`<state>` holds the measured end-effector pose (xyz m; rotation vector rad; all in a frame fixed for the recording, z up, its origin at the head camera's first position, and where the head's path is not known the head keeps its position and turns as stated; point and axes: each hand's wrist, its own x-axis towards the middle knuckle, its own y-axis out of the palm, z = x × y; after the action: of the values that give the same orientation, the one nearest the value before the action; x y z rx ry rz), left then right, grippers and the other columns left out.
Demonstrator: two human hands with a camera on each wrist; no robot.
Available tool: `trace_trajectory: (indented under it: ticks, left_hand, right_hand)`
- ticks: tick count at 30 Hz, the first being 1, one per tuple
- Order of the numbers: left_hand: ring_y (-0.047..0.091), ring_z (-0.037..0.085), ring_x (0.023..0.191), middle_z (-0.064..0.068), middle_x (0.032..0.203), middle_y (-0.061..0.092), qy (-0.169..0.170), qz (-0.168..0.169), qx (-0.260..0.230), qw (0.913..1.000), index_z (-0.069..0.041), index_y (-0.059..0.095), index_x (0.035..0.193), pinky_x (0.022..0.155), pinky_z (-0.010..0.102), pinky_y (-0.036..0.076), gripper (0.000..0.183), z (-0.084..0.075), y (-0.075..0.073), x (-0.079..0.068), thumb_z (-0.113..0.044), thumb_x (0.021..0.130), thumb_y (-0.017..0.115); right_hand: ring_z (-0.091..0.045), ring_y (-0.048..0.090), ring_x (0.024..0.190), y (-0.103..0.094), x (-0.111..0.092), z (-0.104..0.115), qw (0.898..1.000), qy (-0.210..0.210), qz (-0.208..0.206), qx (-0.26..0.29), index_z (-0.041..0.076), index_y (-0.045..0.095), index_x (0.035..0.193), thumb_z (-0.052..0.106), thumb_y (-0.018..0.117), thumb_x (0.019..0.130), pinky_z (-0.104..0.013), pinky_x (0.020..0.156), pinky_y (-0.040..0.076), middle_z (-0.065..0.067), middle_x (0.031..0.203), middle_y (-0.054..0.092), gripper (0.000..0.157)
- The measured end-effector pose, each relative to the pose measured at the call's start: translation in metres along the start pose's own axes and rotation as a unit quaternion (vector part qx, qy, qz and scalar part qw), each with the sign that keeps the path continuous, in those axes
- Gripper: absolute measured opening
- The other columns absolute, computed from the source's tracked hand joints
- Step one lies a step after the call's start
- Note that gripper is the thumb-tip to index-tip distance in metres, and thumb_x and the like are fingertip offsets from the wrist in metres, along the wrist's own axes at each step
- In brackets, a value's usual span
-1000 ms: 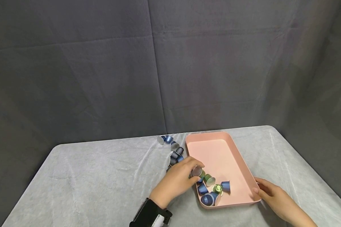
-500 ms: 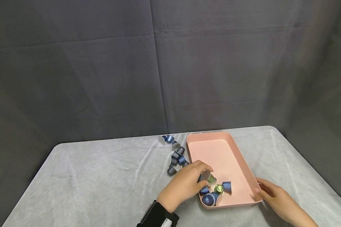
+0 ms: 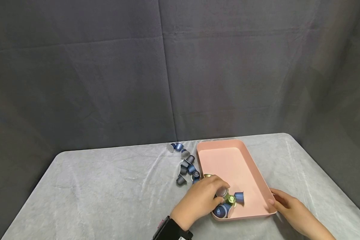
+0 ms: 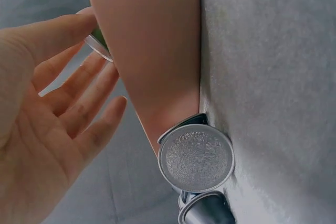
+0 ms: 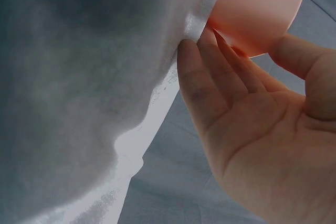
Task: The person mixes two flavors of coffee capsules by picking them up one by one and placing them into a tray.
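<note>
My left hand (image 3: 201, 200) pinches a green coffee capsule (image 3: 222, 192) between thumb and fingers, low over the front left part of the pink tray (image 3: 228, 160). In the left wrist view the tray wall hides most of this capsule (image 4: 100, 44). Close to those fingers, a bright green capsule (image 3: 231, 199), a blue capsule (image 3: 239, 197) and a dark blue capsule (image 3: 220, 211) lie in the tray. My right hand (image 3: 297, 211) grips the tray's right side near its front corner, thumb at the rim, fingers outside and partly hidden underneath.
Along the tray's left side lie several loose capsules on the grey cloth, among them a black one (image 3: 181, 180) and a blue one (image 3: 179, 147). A silver-lidded capsule (image 4: 197, 158) stands against the tray's outer wall. Behind the table (image 3: 108, 186) hangs a dark curtain (image 3: 108, 83).
My left hand has moved right and nearer the front with the green capsule, uncovering capsules left of the tray. My right hand stays at the tray's corner.
</note>
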<state>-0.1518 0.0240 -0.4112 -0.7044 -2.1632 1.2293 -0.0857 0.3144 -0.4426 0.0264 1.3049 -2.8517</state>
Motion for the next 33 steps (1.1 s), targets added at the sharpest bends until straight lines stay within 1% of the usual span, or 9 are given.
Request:
trace_trajectory:
  ticks: [4, 13, 21, 27, 33]
  left_hand:
    - [0.058, 0.004, 0.109, -0.012, 0.117, 0.062, -0.005, 0.004, 0.012, 0.9999, -0.023, 0.069, 0.120, 0.090, 0.023, 0.048, 0.034, -0.0015, 0.0016, -0.0005, -0.019, 0.087, 0.077]
    - [0.059, 0.005, 0.108, -0.010, 0.116, 0.062, 0.009, 0.009, 0.022, 0.9997, -0.022, 0.069, 0.120, 0.090, 0.021, 0.047, 0.034, -0.0027, 0.0029, -0.0017, -0.020, 0.087, 0.078]
    - [0.059, 0.006, 0.109, -0.010, 0.118, 0.062, 0.019, 0.009, 0.029, 0.9994, -0.022, 0.068, 0.121, 0.091, 0.022, 0.047, 0.036, -0.0022, 0.0030, -0.0022, -0.023, 0.087, 0.079]
    - [0.059, 0.006, 0.110, -0.010, 0.118, 0.062, 0.019, 0.011, 0.021, 0.9995, -0.022, 0.068, 0.121, 0.092, 0.022, 0.047, 0.036, -0.0018, 0.0025, -0.0025, -0.023, 0.087, 0.078]
    - [0.059, 0.007, 0.111, -0.010, 0.118, 0.063, 0.021, 0.003, 0.029, 0.9994, -0.022, 0.069, 0.119, 0.093, 0.023, 0.046, 0.033, -0.0007, 0.0011, -0.0020, -0.021, 0.087, 0.078]
  right_hand:
    - [-0.001, 0.059, 0.100, -0.0003, -0.0002, -0.0001, 1.000, 0.001, 0.001, 0.002, -0.009, 0.053, 0.134, 0.017, 0.060, 0.100, -0.019, 0.079, 0.049, -0.024, 0.121, 0.065, 0.044]
    - [-0.006, 0.060, 0.103, -0.0014, 0.0007, 0.0010, 1.000, 0.012, 0.009, -0.003, -0.010, 0.051, 0.136, 0.019, 0.059, 0.101, -0.020, 0.079, 0.049, -0.024, 0.123, 0.064, 0.046]
    - [0.000, 0.059, 0.099, -0.0006, -0.0011, 0.0003, 1.000, -0.003, -0.002, -0.003, -0.010, 0.053, 0.134, 0.016, 0.060, 0.100, -0.019, 0.079, 0.050, -0.023, 0.120, 0.066, 0.043]
    - [-0.001, 0.060, 0.098, 0.0001, -0.0005, 0.0000, 1.000, -0.003, -0.003, 0.000, -0.010, 0.053, 0.133, 0.016, 0.060, 0.100, -0.020, 0.078, 0.050, -0.023, 0.119, 0.066, 0.043]
    - [0.000, 0.060, 0.098, 0.0010, -0.0004, -0.0001, 1.000, -0.007, -0.006, 0.001, -0.009, 0.054, 0.133, 0.016, 0.061, 0.099, -0.020, 0.078, 0.050, -0.022, 0.118, 0.066, 0.043]
